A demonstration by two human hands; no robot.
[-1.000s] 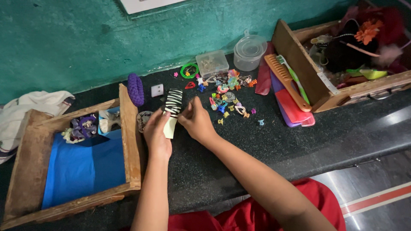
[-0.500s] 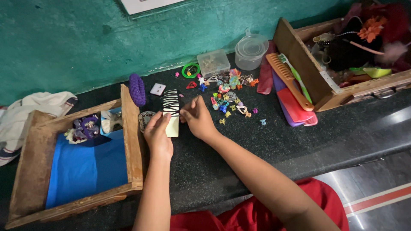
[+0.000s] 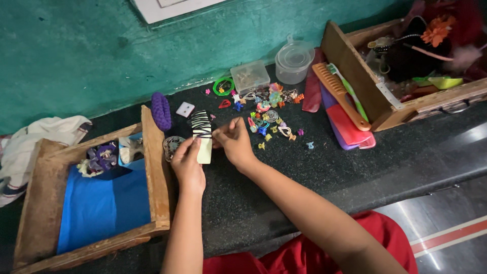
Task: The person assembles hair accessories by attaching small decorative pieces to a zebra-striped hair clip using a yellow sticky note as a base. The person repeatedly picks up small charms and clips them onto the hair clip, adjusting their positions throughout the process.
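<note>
The pale card (image 3: 203,138) wound with black hair ties has shifted slightly lower and nearer the person since half a second ago, both hands still on it. The left hand (image 3: 186,165) pinches its lower edge with closed fingers; the right hand (image 3: 234,143) grips a tie at its side. The card hangs over the dark tabletop (image 3: 314,167), between the wooden tray (image 3: 154,172) and scattered hair clips (image 3: 269,119)

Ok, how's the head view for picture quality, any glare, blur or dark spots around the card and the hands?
Head view: hands and the pale card wound with black bands are sharp and evenly lit; glare streaks the shiny floor at lower right; the right wooden box has a dim interior, soft at the frame corner.
</note>
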